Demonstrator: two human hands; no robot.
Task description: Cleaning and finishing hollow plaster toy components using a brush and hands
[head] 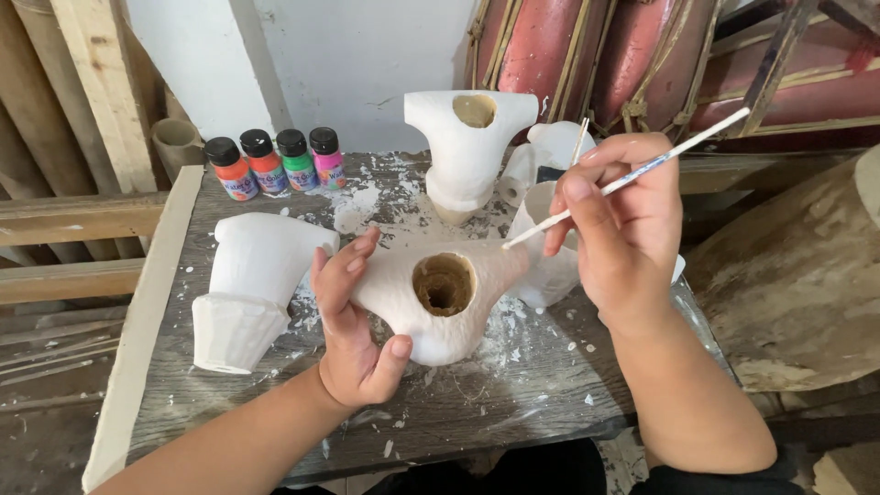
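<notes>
My left hand (pixel 353 321) grips a white-painted clay piece (pixel 440 298) with a round brown hole in its middle, lying tilted on the grey wooden table (pixel 513 403). My right hand (pixel 619 225) holds a thin white paintbrush (pixel 632 174) whose tip touches the piece's upper right arm. A similar white piece (pixel 469 147) stands upright behind it, and another white piece (pixel 252 289) lies on its side at the left.
Several small paint bottles (pixel 275 163) in orange, red, green and pink stand at the table's back left. White cups (pixel 550 156) sit behind my right hand. Wooden planks (pixel 82 220) lie at the left, a large log (pixel 807 275) at the right, red drums (pixel 596 55) behind.
</notes>
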